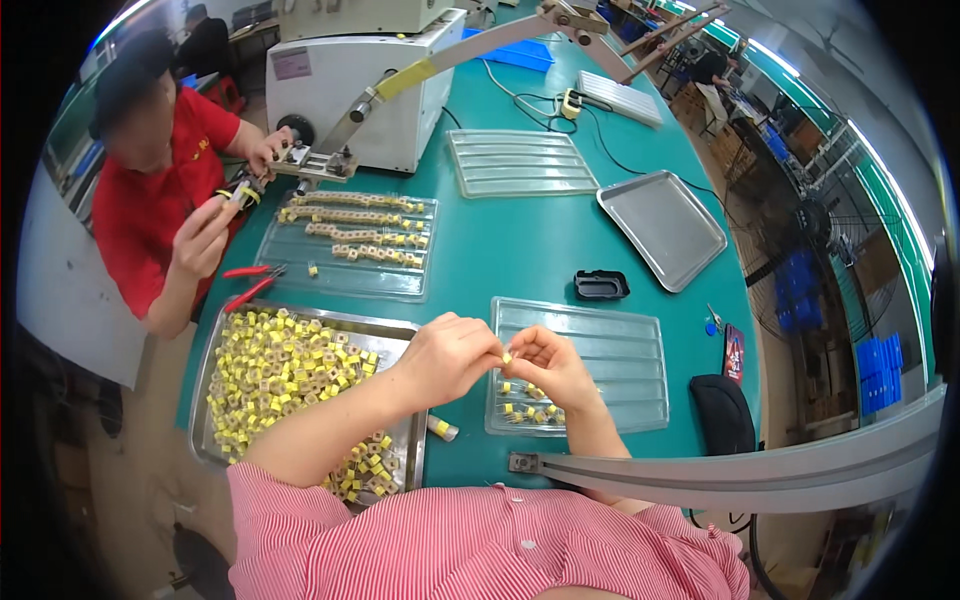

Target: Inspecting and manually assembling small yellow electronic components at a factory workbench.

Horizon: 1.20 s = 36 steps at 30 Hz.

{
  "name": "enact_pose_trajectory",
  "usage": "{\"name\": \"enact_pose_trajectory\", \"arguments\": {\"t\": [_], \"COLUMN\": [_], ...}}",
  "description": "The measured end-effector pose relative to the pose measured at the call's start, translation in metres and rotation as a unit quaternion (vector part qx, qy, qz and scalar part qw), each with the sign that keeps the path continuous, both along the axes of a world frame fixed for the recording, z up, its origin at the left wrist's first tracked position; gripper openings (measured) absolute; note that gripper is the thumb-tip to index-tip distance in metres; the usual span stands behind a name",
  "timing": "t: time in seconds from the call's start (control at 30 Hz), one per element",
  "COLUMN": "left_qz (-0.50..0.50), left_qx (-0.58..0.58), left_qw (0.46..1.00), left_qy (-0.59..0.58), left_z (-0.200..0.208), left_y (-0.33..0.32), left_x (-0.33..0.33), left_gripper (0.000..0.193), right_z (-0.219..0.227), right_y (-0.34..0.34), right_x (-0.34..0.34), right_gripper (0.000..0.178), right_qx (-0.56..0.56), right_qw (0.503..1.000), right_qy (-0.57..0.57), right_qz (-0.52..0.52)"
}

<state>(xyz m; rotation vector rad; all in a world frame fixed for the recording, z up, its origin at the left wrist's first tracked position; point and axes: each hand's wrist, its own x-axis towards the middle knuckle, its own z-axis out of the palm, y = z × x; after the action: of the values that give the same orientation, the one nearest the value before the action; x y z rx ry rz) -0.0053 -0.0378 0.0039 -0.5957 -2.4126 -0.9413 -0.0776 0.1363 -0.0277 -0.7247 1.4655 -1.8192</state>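
Note:
My left hand (455, 355) and my right hand (550, 370) meet at the middle of the green table, fingertips pinched together. Between them is a small yellow-wrapped coil (507, 358), mostly covered by the fingers. Below the right hand lies a clear ribbed tray (635, 375) with several similar wire-legged coils (530, 412) in its near left part. My left forearm reaches over a metal tray (207, 390) heaped with loose yellow-wrapped coils (285, 375). A small roll with a yellow band (442, 428) lies beside that metal tray.
Farther left, another ribbed tray (400, 285) holds rows of coils near red-handled pliers (250, 285). A co-worker in red (170, 190) handles a part beside a white machine (350, 100). A black box (600, 285), a metal tray (665, 230) and a grey metal arm (740, 478) are rightward.

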Motion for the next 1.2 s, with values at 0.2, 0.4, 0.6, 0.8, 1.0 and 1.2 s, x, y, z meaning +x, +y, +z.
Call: {"name": "enact_pose_trajectory", "arguments": {"t": [0.2,0.4,0.6,0.8,1.0,1.2], "left_qz": [0.099,0.314,0.396,0.403,0.373,0.254], "left_qx": [-0.003,-0.137,-0.224,-0.268,-0.23,-0.182], "left_qw": [0.982,0.928,0.875,0.846,0.871,0.919], "left_qy": [-0.159,-0.147,-0.165,-0.223,-0.223,-0.241], "left_z": [-0.025,-0.055,-0.053,-0.042,-0.021,0.003], "left_y": [-0.05,-0.157,-0.2,-0.205,-0.192,-0.167], "left_x": [-0.005,-0.017,-0.01,-0.001,0.019,0.054], "left_gripper": [0.009,0.011,0.008,0.018,0.025,0.026], "right_z": [-0.008,-0.002,-0.001,-0.006,0.007,0.054], "right_y": [-0.006,-0.004,-0.004,0.001,0.016,0.066], "right_x": [0.0,-0.003,-0.004,-0.008,-0.012,-0.017], "right_gripper": [0.027,0.02,0.017,0.017,0.014,0.018], "right_qx": [0.056,0.053,0.057,0.044,0.001,-0.094], "right_qw": [0.993,0.992,0.993,0.994,0.987,0.948], "right_qy": [-0.007,-0.004,-0.009,-0.006,-0.044,-0.01], "right_qz": [-0.106,-0.113,-0.101,-0.099,-0.155,-0.303]}}
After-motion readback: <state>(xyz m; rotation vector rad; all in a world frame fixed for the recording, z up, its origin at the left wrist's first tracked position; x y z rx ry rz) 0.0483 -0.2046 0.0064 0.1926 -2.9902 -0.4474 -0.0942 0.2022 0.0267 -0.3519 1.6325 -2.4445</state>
